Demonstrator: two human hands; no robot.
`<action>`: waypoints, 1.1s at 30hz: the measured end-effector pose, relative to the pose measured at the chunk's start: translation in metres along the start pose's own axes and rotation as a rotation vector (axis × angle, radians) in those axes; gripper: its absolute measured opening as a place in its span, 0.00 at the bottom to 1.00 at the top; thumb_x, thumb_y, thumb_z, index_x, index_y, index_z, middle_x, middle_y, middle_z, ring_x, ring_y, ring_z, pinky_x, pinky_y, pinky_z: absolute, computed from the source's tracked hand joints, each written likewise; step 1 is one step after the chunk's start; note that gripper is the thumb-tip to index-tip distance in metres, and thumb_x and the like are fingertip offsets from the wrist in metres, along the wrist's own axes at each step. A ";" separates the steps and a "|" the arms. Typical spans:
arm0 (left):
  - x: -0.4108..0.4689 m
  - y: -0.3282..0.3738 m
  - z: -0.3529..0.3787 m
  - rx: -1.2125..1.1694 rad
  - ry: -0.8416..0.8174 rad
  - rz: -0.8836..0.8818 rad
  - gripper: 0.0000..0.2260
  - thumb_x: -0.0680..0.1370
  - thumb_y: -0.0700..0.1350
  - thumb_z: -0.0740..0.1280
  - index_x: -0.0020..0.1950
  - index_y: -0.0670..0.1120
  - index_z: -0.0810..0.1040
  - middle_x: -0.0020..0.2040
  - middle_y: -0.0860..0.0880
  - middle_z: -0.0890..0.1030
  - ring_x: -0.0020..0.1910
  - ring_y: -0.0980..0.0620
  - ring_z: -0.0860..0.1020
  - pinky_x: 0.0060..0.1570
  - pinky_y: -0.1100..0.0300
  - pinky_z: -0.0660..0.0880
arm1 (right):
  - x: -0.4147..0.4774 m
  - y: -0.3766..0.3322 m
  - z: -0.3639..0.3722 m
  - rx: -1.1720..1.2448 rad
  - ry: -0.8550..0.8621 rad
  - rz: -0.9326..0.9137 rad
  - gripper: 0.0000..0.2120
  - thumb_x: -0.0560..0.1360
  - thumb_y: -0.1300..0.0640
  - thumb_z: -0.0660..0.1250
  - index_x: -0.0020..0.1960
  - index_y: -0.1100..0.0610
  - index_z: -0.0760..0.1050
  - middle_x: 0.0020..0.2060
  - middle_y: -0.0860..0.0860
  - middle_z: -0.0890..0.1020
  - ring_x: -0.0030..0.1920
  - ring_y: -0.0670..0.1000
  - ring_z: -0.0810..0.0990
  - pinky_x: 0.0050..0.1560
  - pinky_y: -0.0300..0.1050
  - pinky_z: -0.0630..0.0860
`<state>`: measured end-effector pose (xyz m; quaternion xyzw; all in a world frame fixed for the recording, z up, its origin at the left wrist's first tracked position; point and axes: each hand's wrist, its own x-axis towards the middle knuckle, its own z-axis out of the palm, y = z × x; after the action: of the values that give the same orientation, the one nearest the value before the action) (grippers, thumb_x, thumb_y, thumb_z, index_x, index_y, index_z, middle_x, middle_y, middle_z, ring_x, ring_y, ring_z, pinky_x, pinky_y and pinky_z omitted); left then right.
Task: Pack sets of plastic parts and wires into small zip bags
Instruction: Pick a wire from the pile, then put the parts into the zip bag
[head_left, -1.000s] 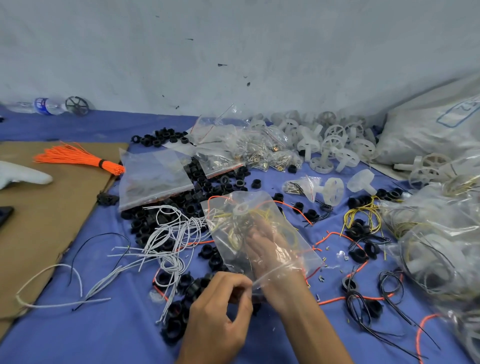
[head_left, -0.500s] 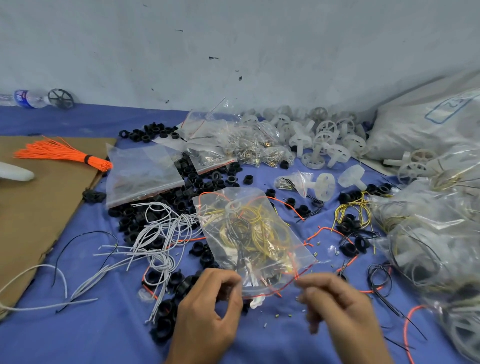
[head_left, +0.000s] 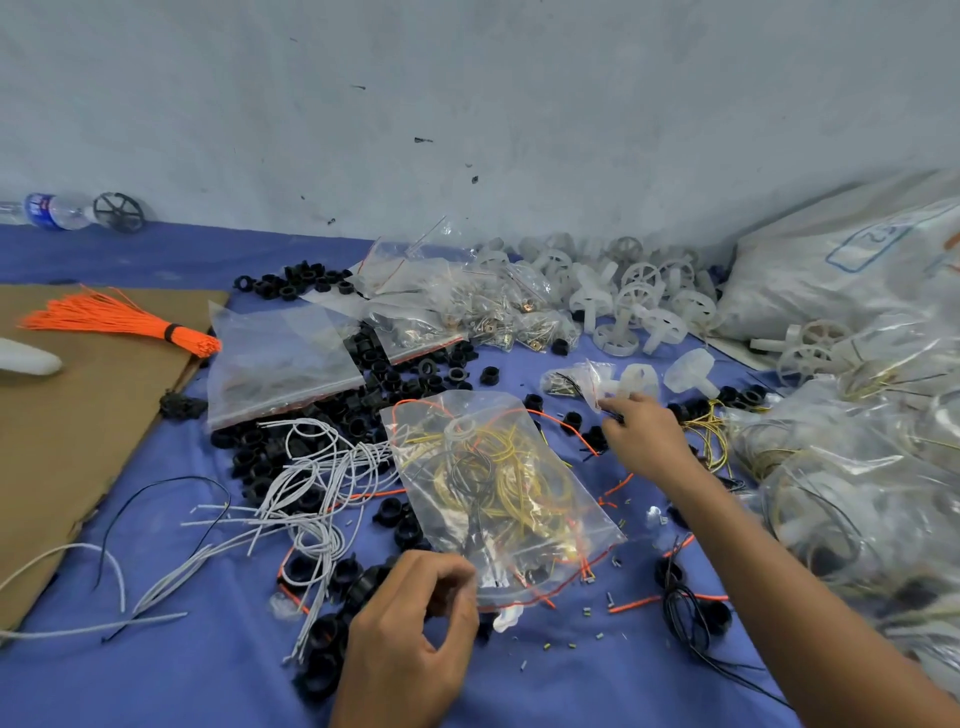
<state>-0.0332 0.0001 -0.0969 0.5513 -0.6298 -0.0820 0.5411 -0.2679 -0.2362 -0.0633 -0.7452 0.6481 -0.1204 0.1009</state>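
Observation:
A clear zip bag (head_left: 498, 488) with yellow, black and orange wires inside lies tilted on the blue cloth at the middle. My left hand (head_left: 410, 629) pinches its near mouth edge. My right hand (head_left: 641, 436) is stretched out to the right of the bag, fingertips curled at a small packet of black parts (head_left: 566, 382) and a black wire beside a white plastic part (head_left: 636, 382). Whether it grips anything is hard to tell. Loose black rings (head_left: 363, 395) and white wires (head_left: 311, 483) lie left of the bag.
A stack of empty zip bags (head_left: 280, 358) lies at the back left, by an orange wire bundle (head_left: 119, 322) on cardboard (head_left: 67, 441). White wheel parts (head_left: 634, 301) pile against the wall. Filled bags (head_left: 857, 467) crowd the right edge. Black wire loops (head_left: 685, 608) lie near my right forearm.
My right hand has left the bag's mouth and reached forward and right to the small packet near the white part. My left hand still holds the bag.

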 end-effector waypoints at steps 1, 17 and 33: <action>0.000 0.000 0.000 -0.003 -0.003 0.003 0.08 0.73 0.41 0.72 0.48 0.53 0.79 0.43 0.59 0.78 0.38 0.60 0.78 0.42 0.69 0.74 | 0.001 0.001 0.002 -0.024 -0.013 0.001 0.16 0.80 0.60 0.58 0.65 0.61 0.75 0.62 0.61 0.74 0.60 0.66 0.74 0.56 0.54 0.71; 0.000 0.005 -0.001 -0.007 -0.044 -0.030 0.03 0.76 0.48 0.66 0.47 0.52 0.80 0.43 0.58 0.78 0.39 0.60 0.78 0.43 0.70 0.73 | -0.074 0.041 -0.061 0.317 0.239 -0.034 0.16 0.79 0.56 0.65 0.66 0.50 0.76 0.59 0.51 0.78 0.51 0.50 0.78 0.52 0.45 0.69; -0.003 0.007 0.003 0.047 -0.004 -0.068 0.13 0.72 0.49 0.72 0.53 0.63 0.77 0.41 0.62 0.78 0.37 0.63 0.78 0.41 0.75 0.71 | -0.131 0.029 -0.063 1.390 -0.348 -0.077 0.15 0.76 0.59 0.69 0.62 0.62 0.76 0.46 0.60 0.80 0.41 0.52 0.78 0.39 0.43 0.78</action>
<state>-0.0404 0.0036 -0.0952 0.5848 -0.6133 -0.0867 0.5238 -0.3317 -0.1098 -0.0187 -0.5391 0.3692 -0.3885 0.6497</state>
